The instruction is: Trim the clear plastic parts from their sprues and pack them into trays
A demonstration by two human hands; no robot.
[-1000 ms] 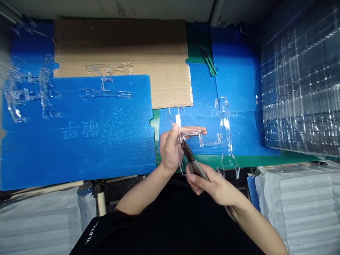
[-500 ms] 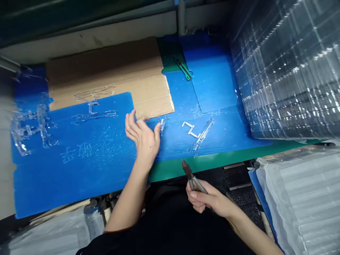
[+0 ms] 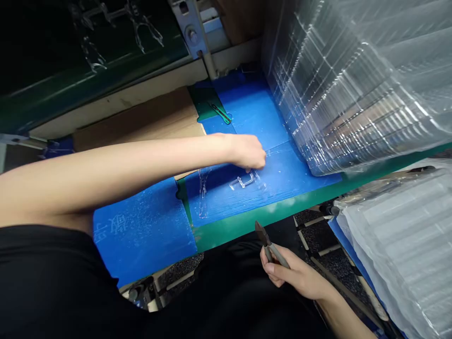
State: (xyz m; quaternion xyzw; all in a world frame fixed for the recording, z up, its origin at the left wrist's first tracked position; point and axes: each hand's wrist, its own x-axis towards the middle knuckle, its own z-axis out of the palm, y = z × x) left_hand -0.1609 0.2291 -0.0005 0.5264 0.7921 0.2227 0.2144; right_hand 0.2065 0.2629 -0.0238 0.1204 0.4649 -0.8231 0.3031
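My left hand (image 3: 247,153) reaches out across the bench with its back up, and my fingers (image 3: 249,168) curl down over a small, clear, bracket-shaped acrylic piece (image 3: 243,180). They are mostly hidden, so I cannot tell whether they are spread or pinching it. That piece lies on a bright blue corrugated plastic sheet (image 3: 151,240), with one long, clear acrylic piece (image 3: 203,193) to its left, making two pieces in all. The smooth sheet probably keeps the clear plastic from scratching. My right hand (image 3: 296,278) stays low near my body, its fingers (image 3: 278,278) wrapped around the grey handles of one pair of dark steel side cutters (image 3: 270,249), probably to keep the tips clear of the work. Beyond lie one green-handled utility knife (image 3: 221,113) on a green cutting mat (image 3: 203,96), one brown cardboard sheet (image 3: 141,120), and one large clear plastic-wrapped stack (image 3: 353,80).
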